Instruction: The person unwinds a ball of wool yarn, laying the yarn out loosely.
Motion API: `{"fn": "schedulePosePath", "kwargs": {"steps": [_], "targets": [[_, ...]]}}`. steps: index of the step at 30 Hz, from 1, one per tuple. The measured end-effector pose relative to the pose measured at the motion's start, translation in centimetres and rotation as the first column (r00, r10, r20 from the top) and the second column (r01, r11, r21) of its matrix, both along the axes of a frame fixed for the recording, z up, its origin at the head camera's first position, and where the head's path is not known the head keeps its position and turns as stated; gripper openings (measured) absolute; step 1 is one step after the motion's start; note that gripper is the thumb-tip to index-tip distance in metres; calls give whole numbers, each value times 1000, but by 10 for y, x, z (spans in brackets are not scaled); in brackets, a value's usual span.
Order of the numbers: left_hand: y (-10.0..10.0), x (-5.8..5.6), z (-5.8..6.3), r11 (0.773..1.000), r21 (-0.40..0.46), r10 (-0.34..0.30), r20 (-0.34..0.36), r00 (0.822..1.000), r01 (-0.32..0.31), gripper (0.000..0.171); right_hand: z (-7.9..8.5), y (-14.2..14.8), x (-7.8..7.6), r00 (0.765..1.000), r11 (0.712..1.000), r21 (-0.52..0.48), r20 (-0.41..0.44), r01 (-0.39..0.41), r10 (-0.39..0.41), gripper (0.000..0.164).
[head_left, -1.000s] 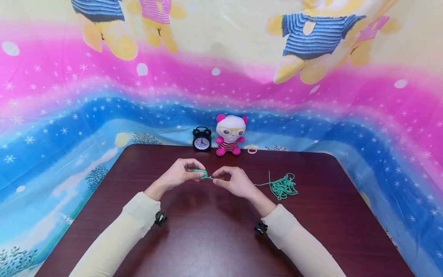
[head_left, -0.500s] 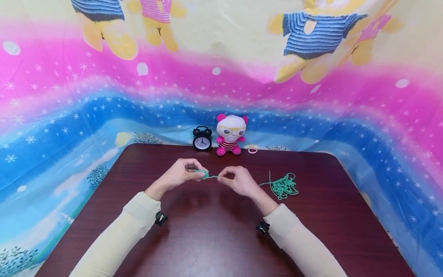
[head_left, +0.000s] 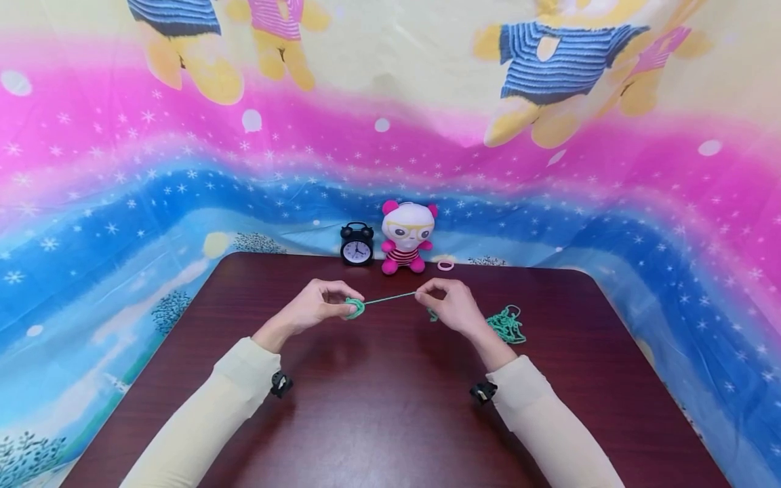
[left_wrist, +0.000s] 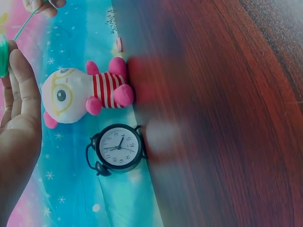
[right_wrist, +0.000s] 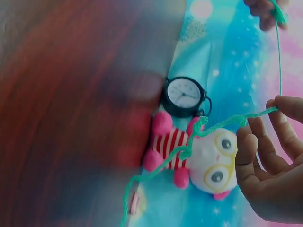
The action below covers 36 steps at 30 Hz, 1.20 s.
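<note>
My left hand (head_left: 322,301) pinches a small wound bundle of green yarn (head_left: 355,309) between thumb and fingers. From it a strand runs taut to my right hand (head_left: 453,305), which pinches it between thumb and index finger. Past those fingers the yarn (right_wrist: 220,124) hangs kinked and loose in the right wrist view. A tangled heap of green yarn (head_left: 506,324) lies on the table to the right, partly hidden behind my right wrist. In the left wrist view the bundle (left_wrist: 4,56) is cut by the frame's edge.
A black alarm clock (head_left: 356,245) and a pink-and-white panda plush (head_left: 407,237) stand at the back edge of the dark wooden table (head_left: 366,420). Right of the plush lies a small pink ring (head_left: 445,265). A printed cloth (head_left: 390,156) hangs behind the table.
My right hand has moved right and slightly up, away from the left, drawing the strand between them longer and straight. The left hand stays nearly in place.
</note>
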<state>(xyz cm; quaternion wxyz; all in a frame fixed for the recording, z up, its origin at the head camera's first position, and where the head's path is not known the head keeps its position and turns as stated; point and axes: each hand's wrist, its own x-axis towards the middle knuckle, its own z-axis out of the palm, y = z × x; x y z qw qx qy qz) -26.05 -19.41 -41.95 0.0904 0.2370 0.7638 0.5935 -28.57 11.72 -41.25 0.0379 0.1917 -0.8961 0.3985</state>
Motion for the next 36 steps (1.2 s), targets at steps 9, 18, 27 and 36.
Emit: {"fn": "schedulePosePath", "kwargs": {"steps": [9,18,27,36], "targets": [[-3,0,0,999,-33,-28,55,998,30,19,15,23,-7,996,994,-68,-28,84,-86,24],[-5,1,2,999,-48,-5,84,996,9,31,24,45,-10,981,977,-91,-14,193,-195,33],[-10,2,1,995,-100,18,13,1000,-17,21,28,77,-15,962,951,-155,-8,269,-274,36],[-13,2,-2,999,-40,4,47,999,-2,23,27,107,-15,936,923,-166,5,347,-351,36]]}}
